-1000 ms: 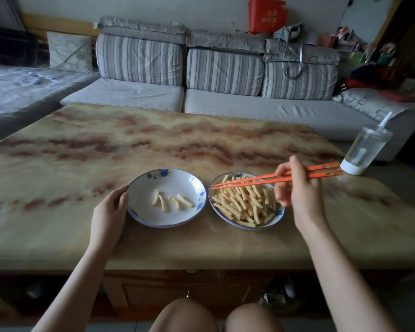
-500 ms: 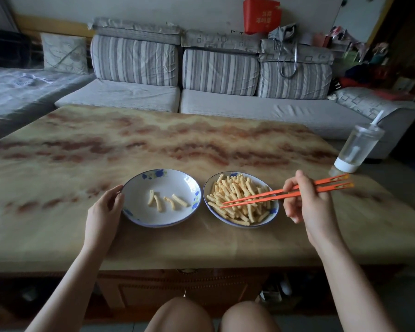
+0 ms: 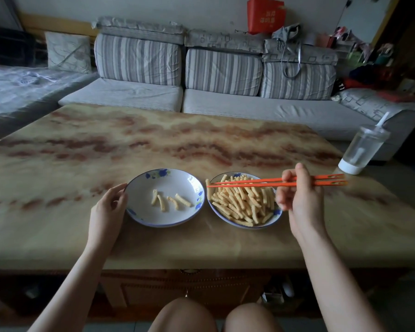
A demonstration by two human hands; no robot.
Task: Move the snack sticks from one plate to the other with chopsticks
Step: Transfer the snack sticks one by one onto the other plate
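Note:
Two white plates with blue flowers stand side by side on the marble-patterned table (image 3: 201,144). The left plate (image 3: 141,212) holds several snack sticks (image 3: 170,201). The right plate (image 3: 272,218) is heaped with snack sticks (image 3: 242,202). My right hand (image 3: 297,195) grips orange chopsticks (image 3: 254,182) held level over the right plate. Their tips are at that plate's left edge and pinch one snack stick (image 3: 208,190) that hangs upright. My left hand (image 3: 109,204) holds the left plate's left rim with curled thumb and fingers.
A clear cup (image 3: 362,149) with a white base and straw stands at the table's right edge. A grey striped sofa (image 3: 201,101) runs behind the table. My knees (image 3: 213,315) are below the table's front edge.
The chopstick tips went down into the heap on the right plate, then rose and moved left to its edge with one stick pinched. My left hand stayed at the left plate's rim.

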